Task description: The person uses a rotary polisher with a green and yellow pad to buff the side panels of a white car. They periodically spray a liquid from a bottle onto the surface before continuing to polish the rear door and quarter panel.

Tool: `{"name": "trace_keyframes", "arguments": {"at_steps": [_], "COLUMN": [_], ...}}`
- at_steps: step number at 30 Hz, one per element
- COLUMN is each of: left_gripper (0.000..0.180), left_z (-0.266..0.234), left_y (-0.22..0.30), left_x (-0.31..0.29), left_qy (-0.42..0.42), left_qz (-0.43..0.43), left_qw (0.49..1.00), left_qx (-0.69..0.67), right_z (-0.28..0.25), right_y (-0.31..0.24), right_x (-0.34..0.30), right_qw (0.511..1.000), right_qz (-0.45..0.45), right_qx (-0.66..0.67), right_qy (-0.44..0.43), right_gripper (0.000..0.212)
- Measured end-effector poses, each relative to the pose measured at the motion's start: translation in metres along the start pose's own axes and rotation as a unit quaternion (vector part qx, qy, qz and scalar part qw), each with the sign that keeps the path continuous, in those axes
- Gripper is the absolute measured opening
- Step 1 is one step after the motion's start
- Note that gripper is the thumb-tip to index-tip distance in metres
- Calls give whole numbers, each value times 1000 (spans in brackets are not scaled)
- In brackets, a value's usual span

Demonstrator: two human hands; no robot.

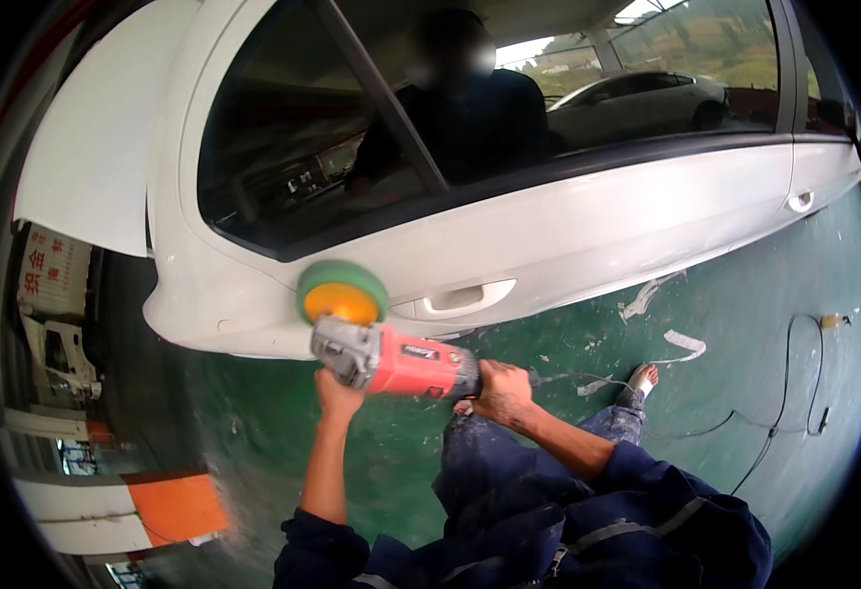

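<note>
Both my hands hold a red and grey power polisher (421,366). Beneath its grey gear head, my left hand (339,395) is closed, its fingers partly hidden by the tool. My right hand (502,393) wraps round the dark rear end of the body. A round green polishing pad (342,278) with a yellow-orange middle sits at the tool's front. It lies over the white car's rear side panel (254,304), just left of the door handle (465,297). Whether the pad presses on the paint or is turning, I cannot tell.
Dark side windows (313,128) reflect a person and another car. Behind my right hand a power cord (578,376) runs over the green floor (372,461). Scraps of masking paper (686,346) and a loose cable (772,432) lie right. An orange and white block (175,506) stands lower left.
</note>
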State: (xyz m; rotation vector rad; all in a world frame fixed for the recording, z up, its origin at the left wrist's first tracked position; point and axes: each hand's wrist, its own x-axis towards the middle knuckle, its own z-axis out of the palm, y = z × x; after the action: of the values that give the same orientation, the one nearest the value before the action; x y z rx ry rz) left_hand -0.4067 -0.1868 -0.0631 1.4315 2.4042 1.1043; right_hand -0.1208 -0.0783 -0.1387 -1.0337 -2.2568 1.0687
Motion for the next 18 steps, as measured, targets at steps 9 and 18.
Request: {"name": "trace_keyframes", "arguments": {"at_steps": [9,18], "left_gripper": [20,17], "left_z": [104,145], "left_y": [192,209], "left_x": [-12,-36], "left_qy": [-201,-212], "left_qz": [35,68], "left_qw": [973,966], "left_qx": [108,128], "right_z": [-99,-110], "right_y": [85,125], "right_x": [-107,-129], "right_qw": [979,975], "right_qz": [169,145], "right_qx": [30,110], "right_qy": [106,126], "right_gripper": [29,26]}}
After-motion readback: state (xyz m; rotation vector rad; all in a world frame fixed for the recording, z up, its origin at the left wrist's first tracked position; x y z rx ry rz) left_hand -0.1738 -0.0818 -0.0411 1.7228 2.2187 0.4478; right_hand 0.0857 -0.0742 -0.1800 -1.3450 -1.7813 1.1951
